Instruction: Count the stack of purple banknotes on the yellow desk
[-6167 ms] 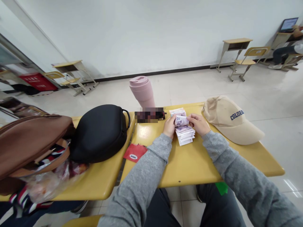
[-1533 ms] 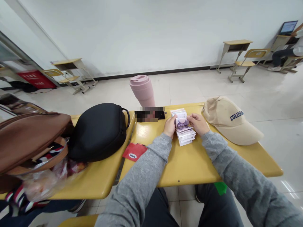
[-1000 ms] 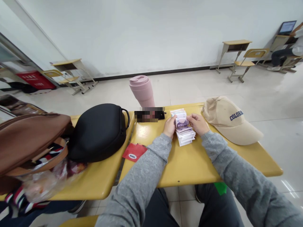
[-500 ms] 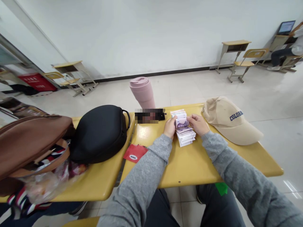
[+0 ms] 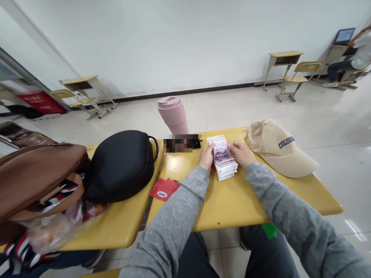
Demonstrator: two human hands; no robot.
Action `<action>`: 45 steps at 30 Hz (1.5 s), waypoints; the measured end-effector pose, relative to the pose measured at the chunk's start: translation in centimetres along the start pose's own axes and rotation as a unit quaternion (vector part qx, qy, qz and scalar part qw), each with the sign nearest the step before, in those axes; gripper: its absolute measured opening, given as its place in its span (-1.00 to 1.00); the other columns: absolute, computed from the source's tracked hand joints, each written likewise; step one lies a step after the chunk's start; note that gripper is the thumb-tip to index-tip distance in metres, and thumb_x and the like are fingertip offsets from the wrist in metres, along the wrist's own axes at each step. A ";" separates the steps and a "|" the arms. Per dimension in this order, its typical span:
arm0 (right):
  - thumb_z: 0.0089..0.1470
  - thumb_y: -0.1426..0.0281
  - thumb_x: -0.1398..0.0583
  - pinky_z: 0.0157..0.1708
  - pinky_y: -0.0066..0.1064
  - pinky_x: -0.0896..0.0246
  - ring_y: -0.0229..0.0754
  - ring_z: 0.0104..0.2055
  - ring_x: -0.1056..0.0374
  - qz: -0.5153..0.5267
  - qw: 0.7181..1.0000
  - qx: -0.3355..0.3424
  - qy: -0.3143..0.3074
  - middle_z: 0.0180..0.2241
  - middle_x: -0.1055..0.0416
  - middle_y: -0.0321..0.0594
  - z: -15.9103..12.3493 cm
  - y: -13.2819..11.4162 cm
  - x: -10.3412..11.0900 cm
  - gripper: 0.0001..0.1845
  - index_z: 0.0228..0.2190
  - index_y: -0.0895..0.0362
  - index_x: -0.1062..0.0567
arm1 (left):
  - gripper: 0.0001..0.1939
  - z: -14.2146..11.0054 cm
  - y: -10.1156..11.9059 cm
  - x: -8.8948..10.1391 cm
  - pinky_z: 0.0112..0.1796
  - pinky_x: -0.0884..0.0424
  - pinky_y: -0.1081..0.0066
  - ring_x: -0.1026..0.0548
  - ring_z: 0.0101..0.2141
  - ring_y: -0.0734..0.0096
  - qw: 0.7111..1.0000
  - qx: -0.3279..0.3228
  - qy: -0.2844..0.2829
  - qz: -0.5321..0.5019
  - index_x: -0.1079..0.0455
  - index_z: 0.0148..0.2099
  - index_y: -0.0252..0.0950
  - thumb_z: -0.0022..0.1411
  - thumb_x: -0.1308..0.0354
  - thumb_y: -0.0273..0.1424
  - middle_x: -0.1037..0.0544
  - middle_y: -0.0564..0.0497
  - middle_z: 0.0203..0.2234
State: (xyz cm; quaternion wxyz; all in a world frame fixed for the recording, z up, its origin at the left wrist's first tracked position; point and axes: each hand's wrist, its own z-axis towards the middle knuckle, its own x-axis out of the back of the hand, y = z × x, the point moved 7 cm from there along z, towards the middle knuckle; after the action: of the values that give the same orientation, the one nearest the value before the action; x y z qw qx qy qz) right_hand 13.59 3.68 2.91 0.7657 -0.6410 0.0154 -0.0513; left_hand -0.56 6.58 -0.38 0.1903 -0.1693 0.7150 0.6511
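Note:
A stack of purple-and-white banknotes lies fanned on the yellow desk, and both my hands are on it. My left hand grips the notes at their left side. My right hand pinches them from the right, with its fingertips on the upper notes. A black phone, partly blurred out, lies just beyond my left hand. A beige "COLORADO" baseball cap rests to the right of my right hand. A red paper packet lies left of my left forearm.
A pink tumbler stands at the desk's far edge. A black zip case and a brown bag occupy the neighbouring desk. Empty school desks stand along the wall; a seated person works at a laptop far right.
My hands stay on the banknotes, with only small shifts in the top notes. The whole view has shifted slightly as my head moved.

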 end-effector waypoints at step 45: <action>-0.24 0.18 -0.29 -0.51 -0.44 -0.01 -0.33 -0.56 -0.09 0.012 1.000 0.004 0.017 -0.63 -0.19 -0.39 0.1 0.2 0.2 -0.64 -0.62 0.12 -0.25 | -0.67 -0.4 0.3 -0.7 -0.21 -0.37 0.28 -0.51 -0.39 0.29 1.000 -0.007 -0.022 -0.001 -0.47 -0.32 -0.41 -0.07 -0.27 -0.23 -0.57 -0.07 -0.46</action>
State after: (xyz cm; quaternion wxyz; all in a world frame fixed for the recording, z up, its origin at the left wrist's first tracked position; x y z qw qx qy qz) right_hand 13.81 3.81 2.75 0.7683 -0.6370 0.0357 -0.0528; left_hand -0.13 6.18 0.22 0.2058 -0.1570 0.7058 0.6595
